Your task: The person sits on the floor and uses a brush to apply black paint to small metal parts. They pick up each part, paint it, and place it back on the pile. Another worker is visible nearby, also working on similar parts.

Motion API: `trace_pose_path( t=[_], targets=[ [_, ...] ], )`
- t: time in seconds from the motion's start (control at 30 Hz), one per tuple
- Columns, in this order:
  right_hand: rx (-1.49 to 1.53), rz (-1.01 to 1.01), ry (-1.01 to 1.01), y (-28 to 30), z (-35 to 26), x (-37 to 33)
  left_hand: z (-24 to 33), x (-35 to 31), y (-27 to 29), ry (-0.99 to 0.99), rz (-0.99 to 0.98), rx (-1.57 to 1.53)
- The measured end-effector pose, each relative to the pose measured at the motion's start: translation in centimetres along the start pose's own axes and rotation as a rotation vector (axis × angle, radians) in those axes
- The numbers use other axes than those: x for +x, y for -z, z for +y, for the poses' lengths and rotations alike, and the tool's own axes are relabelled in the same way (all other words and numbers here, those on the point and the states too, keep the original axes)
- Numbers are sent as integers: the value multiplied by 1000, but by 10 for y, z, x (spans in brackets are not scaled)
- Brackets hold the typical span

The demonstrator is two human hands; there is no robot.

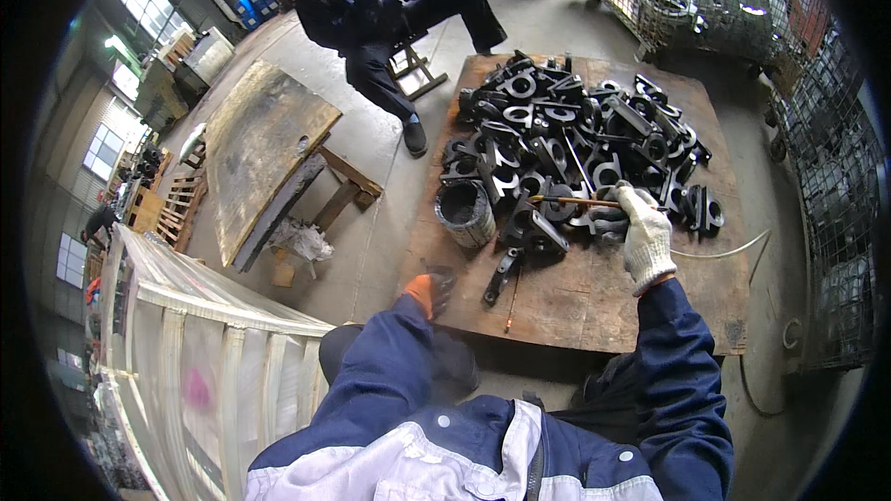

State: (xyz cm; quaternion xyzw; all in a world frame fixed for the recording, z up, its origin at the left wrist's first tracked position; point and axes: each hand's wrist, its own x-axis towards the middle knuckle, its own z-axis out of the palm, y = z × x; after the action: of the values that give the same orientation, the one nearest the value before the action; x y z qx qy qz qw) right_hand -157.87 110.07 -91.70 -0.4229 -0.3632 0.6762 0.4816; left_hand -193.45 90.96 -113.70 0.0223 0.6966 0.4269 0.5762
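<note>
My right hand (645, 239), in a white knitted glove with dark-stained fingers, is closed on a slim paintbrush (568, 200). The brush points left across a heap of black metal brackets with round holes (557, 144). My left hand (430, 293), in an orange and dark glove, is at the table's front edge, left of a single bracket (502, 276). Its fingers are dark and blurred, so their hold is unclear. Between my left hand and the heap stands a round can (465, 213), its rim and inside smeared black.
The wooden tabletop (594, 311) carries a thin orange-tipped stick (509, 320) near its front edge. A pale hose (724, 253) runs off to the right. Wire cages (821, 195) stand at right, a worn wooden table (264, 144) at left. Beyond, a person (371, 23) sits on a stool.
</note>
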Motion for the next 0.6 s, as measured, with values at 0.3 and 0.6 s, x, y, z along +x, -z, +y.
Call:
trace_pose_path(
  t=[0.3,0.6],
  targets=[
    [-116,-76,15,-26,9,15,109,-138,-10,-495,-770,-749],
    [36,-199,-50,-50,31,5,187,-235,-30,-555,-1036,-1016]
  ],
)
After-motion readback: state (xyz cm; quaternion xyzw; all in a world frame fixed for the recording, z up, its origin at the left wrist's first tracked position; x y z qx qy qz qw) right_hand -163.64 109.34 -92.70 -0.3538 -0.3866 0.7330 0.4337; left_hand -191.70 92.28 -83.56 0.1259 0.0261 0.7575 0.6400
